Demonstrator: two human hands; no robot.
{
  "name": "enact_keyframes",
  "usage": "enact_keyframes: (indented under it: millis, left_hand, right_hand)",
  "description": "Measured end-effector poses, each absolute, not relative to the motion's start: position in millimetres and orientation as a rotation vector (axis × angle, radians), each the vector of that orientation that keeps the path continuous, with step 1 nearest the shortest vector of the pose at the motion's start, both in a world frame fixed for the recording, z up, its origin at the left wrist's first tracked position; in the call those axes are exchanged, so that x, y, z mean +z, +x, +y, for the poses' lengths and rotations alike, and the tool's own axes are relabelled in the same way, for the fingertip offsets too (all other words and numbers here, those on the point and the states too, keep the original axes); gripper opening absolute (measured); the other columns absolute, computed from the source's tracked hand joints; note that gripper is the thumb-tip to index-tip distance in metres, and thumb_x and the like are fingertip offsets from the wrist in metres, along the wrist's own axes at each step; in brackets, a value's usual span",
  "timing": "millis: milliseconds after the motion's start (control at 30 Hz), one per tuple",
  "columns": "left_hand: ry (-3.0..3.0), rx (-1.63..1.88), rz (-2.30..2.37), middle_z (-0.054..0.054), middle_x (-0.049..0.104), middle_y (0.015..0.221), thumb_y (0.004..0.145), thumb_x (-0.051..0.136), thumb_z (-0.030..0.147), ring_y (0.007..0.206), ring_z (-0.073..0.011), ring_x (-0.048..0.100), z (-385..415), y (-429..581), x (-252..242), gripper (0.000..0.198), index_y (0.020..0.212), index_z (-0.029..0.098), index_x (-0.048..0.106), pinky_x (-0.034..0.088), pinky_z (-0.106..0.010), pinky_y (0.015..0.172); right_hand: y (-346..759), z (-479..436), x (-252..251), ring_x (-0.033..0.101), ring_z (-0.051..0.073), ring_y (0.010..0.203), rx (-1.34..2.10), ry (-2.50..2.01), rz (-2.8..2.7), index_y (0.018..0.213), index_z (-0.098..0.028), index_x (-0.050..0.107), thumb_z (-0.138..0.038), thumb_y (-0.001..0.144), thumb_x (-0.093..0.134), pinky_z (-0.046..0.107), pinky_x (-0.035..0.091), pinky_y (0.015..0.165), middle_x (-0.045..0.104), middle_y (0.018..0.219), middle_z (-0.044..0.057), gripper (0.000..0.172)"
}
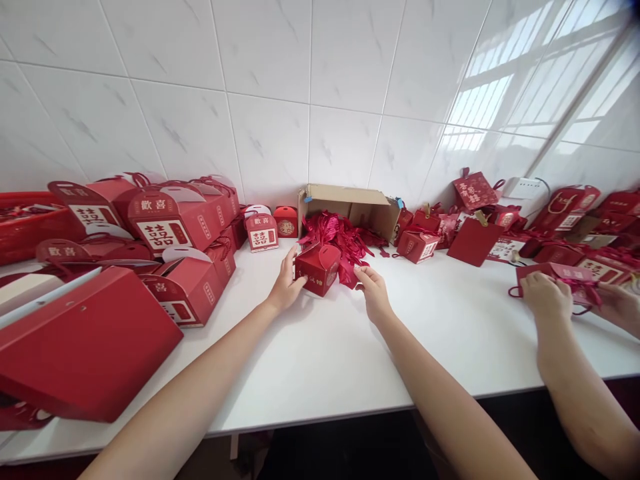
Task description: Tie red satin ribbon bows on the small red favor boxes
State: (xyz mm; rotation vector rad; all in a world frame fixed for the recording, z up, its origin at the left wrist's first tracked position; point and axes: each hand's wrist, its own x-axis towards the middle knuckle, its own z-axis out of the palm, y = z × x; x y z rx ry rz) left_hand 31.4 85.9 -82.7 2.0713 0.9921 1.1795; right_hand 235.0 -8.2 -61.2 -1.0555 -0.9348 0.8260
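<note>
My left hand [287,283] grips the near-left side of a small red gift box [320,272] with gold lettering and a rounded lid flap, tilted slightly on the white table. Thumb and fingertips of my right hand [373,288] pinch a dark pink ribbon [347,270] just right of the box. Behind the box, a heap of such ribbons [327,228] spills out of an open cardboard carton [350,195] lying by the wall.
Stacked red gift boxes [183,223] crowd the left, with a large red box [90,343] in front. Several smaller boxes [419,245] stand right of the carton. At far right, a co-worker's hands [547,297] handle a ribboned box [560,272]. A power strip [523,187] sits near the wall.
</note>
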Motion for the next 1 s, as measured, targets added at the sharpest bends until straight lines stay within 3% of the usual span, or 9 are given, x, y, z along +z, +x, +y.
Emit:
enact_keyframes:
  millis: [100, 233, 333, 533, 767, 900, 1000]
  left_hand:
    - [2.140, 1.240, 1.031, -0.011, 0.031, 0.146, 0.080, 0.056, 0.027, 0.136, -0.0252, 0.033, 72.8, 40.8, -78.0, 0.073, 0.145, 0.026, 0.021, 0.035, -0.042, 0.110]
    - [2.207, 1.190, 1.142, -0.011, 0.041, 0.134, 0.070, 0.071, 0.039, 0.120, -0.0295, 0.049, 62.6, 46.6, -76.8, 0.076, 0.136, 0.027, 0.034, 0.046, -0.045, 0.098]
    - [2.223, 1.174, 1.214, -0.012, 0.043, 0.130, 0.071, 0.070, 0.037, 0.107, -0.0283, 0.057, 61.3, 47.5, -78.1, 0.075, 0.134, 0.027, 0.032, 0.051, -0.044, 0.088]
    - [2.251, 1.232, 1.245, -0.014, 0.033, 0.136, 0.060, 0.078, 0.046, 0.127, -0.0324, 0.041, 59.9, 50.2, -75.8, 0.084, 0.127, 0.023, 0.031, 0.045, -0.046, 0.098]
    - [2.098, 1.320, 1.395, -0.011, 0.040, 0.122, 0.063, 0.073, 0.057, 0.101, -0.0274, 0.058, 50.9, 64.3, -79.4, 0.080, 0.119, 0.024, 0.027, 0.051, -0.040, 0.075]
    - [2.078, 1.383, 1.426, -0.014, 0.033, 0.128, 0.059, 0.076, 0.053, 0.113, -0.0336, 0.051, 53.9, 70.6, -84.8, 0.088, 0.123, 0.025, 0.023, 0.051, -0.043, 0.077]
    - [2.081, 1.428, 1.408, -0.016, 0.030, 0.130, 0.065, 0.073, 0.050, 0.120, -0.0346, 0.046, 60.0, 69.2, -87.6, 0.086, 0.127, 0.023, 0.021, 0.050, -0.046, 0.084]
  right_hand:
    - [234.8, -9.2, -60.7, 0.045, 0.012, 0.059, 0.820, -1.050, -0.948, 0.062, -0.020, 0.053, -0.048, 0.068, 0.066, 0.025, 0.036, 0.057, 0.050, 0.062, -0.003, 0.031]
    - [234.3, -9.7, -61.1, 0.045, 0.012, 0.061, 0.835, -1.045, -0.969, 0.061, -0.021, 0.055, -0.046, 0.068, 0.067, 0.025, 0.036, 0.058, 0.051, 0.063, -0.002, 0.029]
    - [233.0, -10.5, -60.6, 0.045, 0.013, 0.061, 0.869, -1.040, -0.987, 0.059, -0.021, 0.056, -0.045, 0.066, 0.068, 0.026, 0.035, 0.059, 0.052, 0.062, -0.002, 0.028]
    - [229.2, -12.7, -59.9, 0.048, 0.014, 0.063, 0.965, -0.990, -1.031, 0.059, -0.020, 0.058, -0.041, 0.066, 0.067, 0.027, 0.036, 0.064, 0.054, 0.063, -0.002, 0.025]
    - [225.8, -16.5, -56.8, 0.048, 0.015, 0.065, 0.989, -0.926, -1.090, 0.060, -0.021, 0.062, -0.040, 0.068, 0.066, 0.029, 0.037, 0.068, 0.058, 0.066, 0.000, 0.021]
    - [220.1, -22.8, -52.7, 0.049, 0.016, 0.068, 1.035, -0.885, -1.161, 0.060, -0.021, 0.064, -0.040, 0.068, 0.068, 0.031, 0.039, 0.072, 0.059, 0.068, 0.001, 0.022]
    - [216.1, -26.0, -52.3, 0.049, 0.016, 0.069, 1.057, -0.865, -1.180, 0.059, -0.021, 0.064, -0.040, 0.067, 0.070, 0.031, 0.039, 0.073, 0.059, 0.069, 0.001, 0.022]
